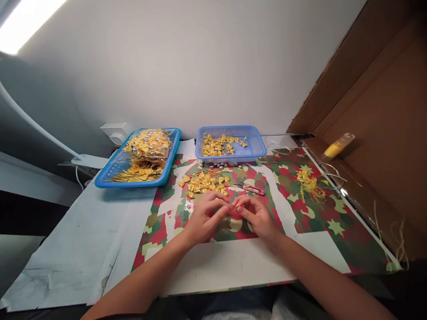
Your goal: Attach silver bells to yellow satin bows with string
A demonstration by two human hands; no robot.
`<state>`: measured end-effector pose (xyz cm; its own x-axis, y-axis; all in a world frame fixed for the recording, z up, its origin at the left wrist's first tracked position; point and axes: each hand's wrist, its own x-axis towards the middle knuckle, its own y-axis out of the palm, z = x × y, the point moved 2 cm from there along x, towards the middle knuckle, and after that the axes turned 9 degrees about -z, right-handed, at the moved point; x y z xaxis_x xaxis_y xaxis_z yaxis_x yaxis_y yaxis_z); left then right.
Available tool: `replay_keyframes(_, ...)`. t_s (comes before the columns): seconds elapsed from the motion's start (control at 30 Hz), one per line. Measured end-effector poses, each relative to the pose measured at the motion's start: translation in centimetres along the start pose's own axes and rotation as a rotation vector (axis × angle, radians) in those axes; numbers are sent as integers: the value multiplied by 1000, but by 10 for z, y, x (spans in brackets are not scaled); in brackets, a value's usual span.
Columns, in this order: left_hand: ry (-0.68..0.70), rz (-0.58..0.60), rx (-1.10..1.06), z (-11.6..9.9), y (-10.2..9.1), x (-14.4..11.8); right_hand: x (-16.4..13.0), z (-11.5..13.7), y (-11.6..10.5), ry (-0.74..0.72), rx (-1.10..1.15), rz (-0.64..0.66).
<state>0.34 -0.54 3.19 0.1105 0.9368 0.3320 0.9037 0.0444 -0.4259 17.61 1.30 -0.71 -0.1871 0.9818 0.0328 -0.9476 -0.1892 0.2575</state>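
My left hand and my right hand meet over the patterned mat, fingertips almost touching. Thumb and forefinger of each are drawn together in a pinch. Whatever lies between the fingertips is too small to make out. Just beyond my left hand is a loose pile of yellow ribbon bows, some with thin wire-like stems. Thread snips with pink handles lie past my right hand, blades toward the pile. Several silver beads sit behind the bows.
Bows fill part of a blue basket at the back. A blue tray at left holds a clear bag of bows and stemmed bows. Yellow ribbon scraps lie right, near a yellow-filled tube and a cardboard wall.
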Motion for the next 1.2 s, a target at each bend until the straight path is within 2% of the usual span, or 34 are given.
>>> replay_keyframes(0.1,-28,-247,1,8,-24,11,-1,1,-5,64,-37,-31)
replay_keyframes(0.2,-25,-345,7,11,-44,18,-3,0,-6,109,-44,-27)
replay_keyframes(0.27,-4,-255,59,9,-51,21,-6,0,-6,115,-46,-19)
replay_keyframes(0.43,-40,326,223,6,-48,16,-12,0,-2,96,-121,10)
replay_keyframes(0.53,-63,495,337,12,-42,11,-11,2,0,70,-188,35)
replay_keyframes(0.77,-89,647,391,21,-26,8,0,-1,0,46,-322,23)
replay_keyframes(0.97,-80,643,383,27,-22,11,18,-8,-1,-159,-276,-46)
replay_keyframes(1.03,-126,623,356,30,-21,12,23,-8,-3,-143,-224,-43)
replay_keyframes(1.2,-381,638,391,31,-18,13,21,2,-15,13,-91,6)
